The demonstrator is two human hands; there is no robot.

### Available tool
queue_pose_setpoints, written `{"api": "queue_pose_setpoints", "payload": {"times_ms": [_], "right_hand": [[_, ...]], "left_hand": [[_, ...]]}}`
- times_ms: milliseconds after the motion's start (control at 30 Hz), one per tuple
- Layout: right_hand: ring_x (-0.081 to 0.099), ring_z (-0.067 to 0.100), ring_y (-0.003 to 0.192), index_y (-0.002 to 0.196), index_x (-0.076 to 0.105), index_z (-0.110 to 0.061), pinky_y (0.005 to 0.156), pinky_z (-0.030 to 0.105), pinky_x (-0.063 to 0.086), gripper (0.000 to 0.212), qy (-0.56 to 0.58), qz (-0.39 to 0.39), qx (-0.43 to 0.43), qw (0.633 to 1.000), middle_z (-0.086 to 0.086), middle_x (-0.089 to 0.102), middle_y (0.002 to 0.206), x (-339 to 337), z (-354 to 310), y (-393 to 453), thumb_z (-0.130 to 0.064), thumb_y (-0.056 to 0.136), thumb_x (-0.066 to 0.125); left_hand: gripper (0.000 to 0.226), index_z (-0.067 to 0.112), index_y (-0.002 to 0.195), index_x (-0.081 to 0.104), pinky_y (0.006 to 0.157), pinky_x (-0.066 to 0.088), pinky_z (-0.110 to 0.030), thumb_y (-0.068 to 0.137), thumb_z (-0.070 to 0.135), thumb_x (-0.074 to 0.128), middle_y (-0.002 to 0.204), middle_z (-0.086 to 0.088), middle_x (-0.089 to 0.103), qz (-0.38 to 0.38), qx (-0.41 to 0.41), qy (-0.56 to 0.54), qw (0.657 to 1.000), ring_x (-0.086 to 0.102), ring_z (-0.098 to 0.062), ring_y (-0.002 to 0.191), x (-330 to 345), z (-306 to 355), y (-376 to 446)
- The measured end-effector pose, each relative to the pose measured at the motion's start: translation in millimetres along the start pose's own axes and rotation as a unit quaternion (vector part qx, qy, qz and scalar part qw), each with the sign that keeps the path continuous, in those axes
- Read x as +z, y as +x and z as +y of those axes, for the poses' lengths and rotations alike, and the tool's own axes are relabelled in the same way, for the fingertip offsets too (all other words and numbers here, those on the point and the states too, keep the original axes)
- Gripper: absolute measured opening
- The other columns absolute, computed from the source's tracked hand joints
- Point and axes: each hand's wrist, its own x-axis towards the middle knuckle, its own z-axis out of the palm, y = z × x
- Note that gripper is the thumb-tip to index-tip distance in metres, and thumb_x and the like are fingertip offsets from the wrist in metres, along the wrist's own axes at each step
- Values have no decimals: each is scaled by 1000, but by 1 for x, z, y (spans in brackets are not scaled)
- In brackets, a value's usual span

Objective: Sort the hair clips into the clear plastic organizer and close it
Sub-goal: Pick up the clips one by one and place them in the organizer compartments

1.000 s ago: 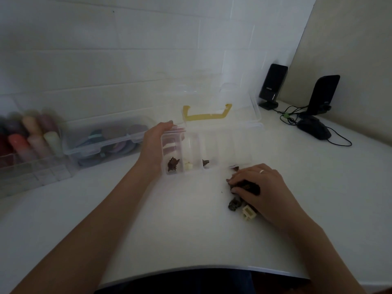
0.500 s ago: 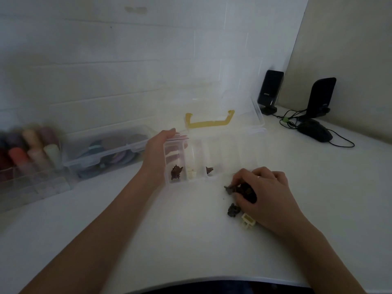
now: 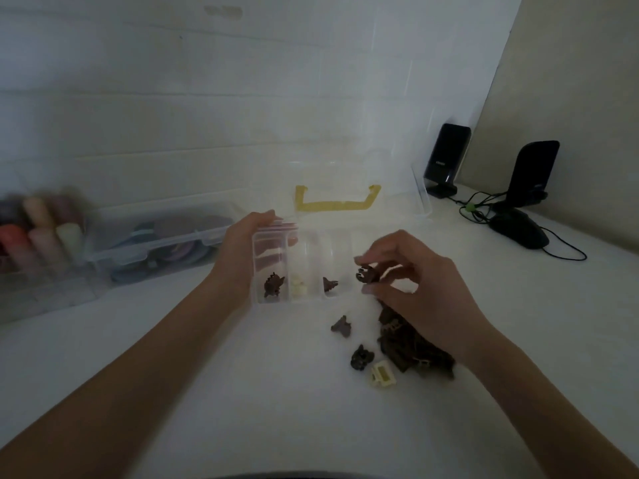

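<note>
One dark clip pinched by right hand beside organizer edge.

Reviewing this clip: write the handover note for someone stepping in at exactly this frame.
Left hand grips the left end of the clear organizer, lid open.
Right hand pinches a dark clip just above the organizer's right side.
Done: dark clips in the first compartment, a cream one in the second, a dark one in the third.
Left: drop the held clip, sort the pile and loose clips on the table, including a cream clip, then close the lid.
</note>
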Motion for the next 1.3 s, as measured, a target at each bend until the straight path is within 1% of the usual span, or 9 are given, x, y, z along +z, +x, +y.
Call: {"api": "queue_pose_setpoints", "payload": {"times_ms": [133,267,400,600,833,933,1067,1200,1300], "right_hand": [[67,10,91,101,60,-13,81,23,54,29,105,-5,-47,993,-11,69,100,8,0,30,5,79,68],[67,14,91,99,58,-19,80,24,54,36,188,17,-37,981,-5,69,97,19,13,32,8,77,67],[68,15,91,93,58,-18,81,27,55,34,187,30,-37,981,-5,67,93,18,21,23,8,75,70],[63,7,84,83,56,-29,72,19,51,29,35,56,-72,995,-9,68,90,14,19,21,-7,77,73],[46,2,74,85,59,-22,68,10,39,17,-179,96,-136,970,-15,59,83,-13,32,28,-16,77,72],[50,6,80,86,65,-21,73,13,41,15,-209,37,-171,962,-13,62,87,-11,38,29,-15,76,74],[57,16,81,85,70,-22,67,37,51,13,-258,-31,-206,943,-7,66,90,-3,45,29,-12,76,73],[57,13,78,85,70,-22,67,35,52,14,-239,-40,-195,950,-9,67,85,-6,42,28,-11,77,72],[55,6,72,86,70,-24,65,27,51,11,-214,-26,-181,959,-13,66,81,-11,34,27,-17,78,72]], "left_hand": [[19,11,77,63,82,49,-38,86,24,52,74,-3,72,10,7,-9,1000,65,-25,82,3,0,-2],[20,9,78,62,79,49,-37,88,20,49,74,-4,72,4,30,-6,1000,65,-28,85,2,3,0],[21,10,77,63,77,50,-35,88,22,49,75,-5,72,2,17,-14,1000,66,-26,83,2,3,2],[20,11,77,62,77,49,-34,88,23,50,75,-4,72,7,10,-18,1000,66,-24,83,3,1,-2],[20,12,78,62,75,48,-33,86,24,50,77,-4,70,-2,-11,-20,1000,66,-22,80,2,4,-1],[19,12,77,62,71,49,-30,84,27,51,74,-3,70,5,-31,-27,999,67,-18,72,2,4,-2],[32,11,82,63,68,49,-30,62,35,58,77,-4,71,-18,-45,-23,999,67,-16,65,-1,4,-2],[32,11,82,63,65,50,-28,61,35,57,76,-4,71,-22,-34,-27,999,67,-16,64,-1,3,-2],[20,11,79,62,59,52,-23,78,29,52,73,-3,71,-11,-22,-27,999,68,-16,63,-2,4,0]]}}
